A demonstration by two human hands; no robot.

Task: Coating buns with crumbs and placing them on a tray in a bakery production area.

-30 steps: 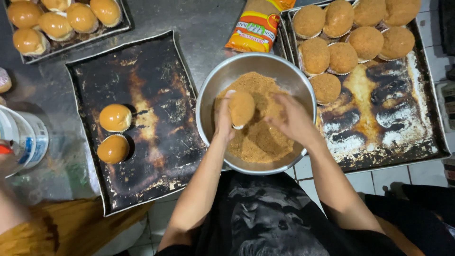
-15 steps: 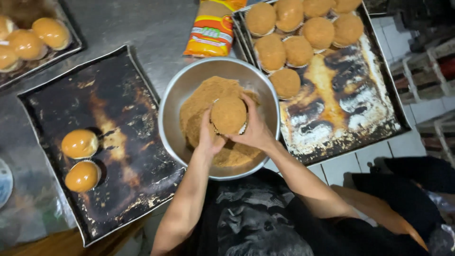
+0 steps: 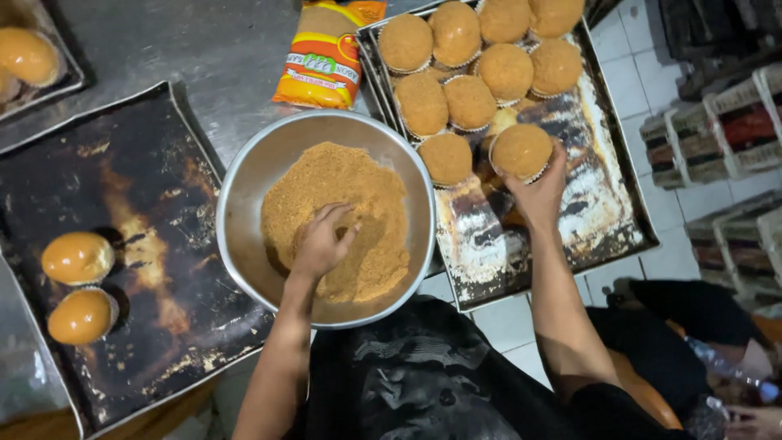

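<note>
A steel bowl point(image 3: 244, 187) of brown crumbs point(image 3: 350, 187) stands in the middle. My left hand point(image 3: 320, 242) rests in the crumbs with fingers spread, holding nothing. My right hand point(image 3: 538, 195) grips a crumb-coated bun point(image 3: 521, 150) over the right baking tray point(image 3: 603, 204), beside several coated buns point(image 3: 456, 73) in paper cups. On the dark left tray point(image 3: 138, 179) lie two glossy uncoated buns point(image 3: 77, 257).
An orange crumb packet point(image 3: 326, 57) lies behind the bowl. Another tray with plain buns point(image 3: 28, 55) shows at the top left. Stacked crates point(image 3: 717, 122) stand on the tiled floor at right. My dark apron point(image 3: 423, 375) fills the bottom.
The bun left the bowl: my right hand carried it right to the coated buns' tray. My left hand stayed in the crumbs. The view shifted right.
</note>
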